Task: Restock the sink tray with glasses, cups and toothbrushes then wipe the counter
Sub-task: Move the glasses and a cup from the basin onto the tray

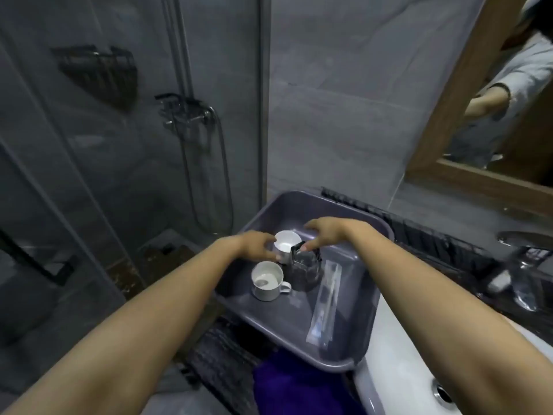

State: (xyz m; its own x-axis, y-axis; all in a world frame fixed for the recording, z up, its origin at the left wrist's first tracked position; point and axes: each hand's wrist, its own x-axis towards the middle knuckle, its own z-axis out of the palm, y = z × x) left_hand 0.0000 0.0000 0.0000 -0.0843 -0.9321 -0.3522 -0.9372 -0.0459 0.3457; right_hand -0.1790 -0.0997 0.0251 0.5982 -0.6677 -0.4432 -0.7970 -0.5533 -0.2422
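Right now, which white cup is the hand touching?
The farther white cup, at the left hand's fingertips. The nearer cup, handle pointing right, stands untouched.

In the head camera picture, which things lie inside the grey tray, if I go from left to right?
Left hand → white cup with handle → dark glasses → wrapped toothbrush. The second white cup and the right hand overlap these, so I leave them out. All sit within the tray.

Two bare forearms with no sleeves, watch or bracelets, left hand without rings or glove, right hand likewise uncovered, short plain fingernails, mirror reflection of a light grey long-sleeved top with a dark cuff band
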